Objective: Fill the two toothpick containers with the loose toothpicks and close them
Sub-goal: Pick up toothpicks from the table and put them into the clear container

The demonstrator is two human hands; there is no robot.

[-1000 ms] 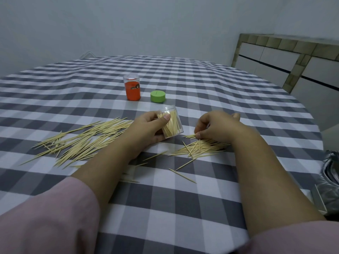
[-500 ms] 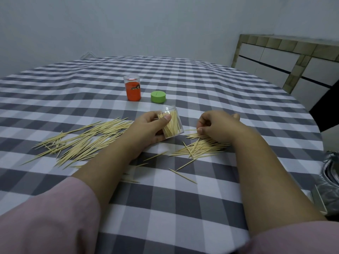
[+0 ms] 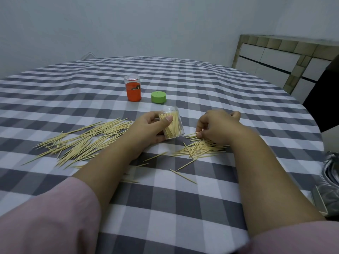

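Clear container (image 3: 173, 125), part-filled, sits mid-table tilted in the left hand (image 3: 152, 128), whose curled fingers hold it, while the right hand (image 3: 218, 128) pinches toothpicks off the right pile (image 3: 200, 148), so filling is underway; next, likely lift and feed them into its mouth, green lid (image 3: 158, 97) farther back.

Setting: domestic room, probably a dining or kitchen area. Evidence: round bench covered with a grey-and-white checked fabric tablecloth (image 3: 183, 208); plain pale painted wall (image 3: 146, 24) behind; at right, a built-in counter (image 3: 286, 57) edged with olive-brown tiles, white panels beneath. Small household items on the cloth: loose wooden toothpicks (image 3: 82, 142), a green round plastic lid (image 3: 158, 97).
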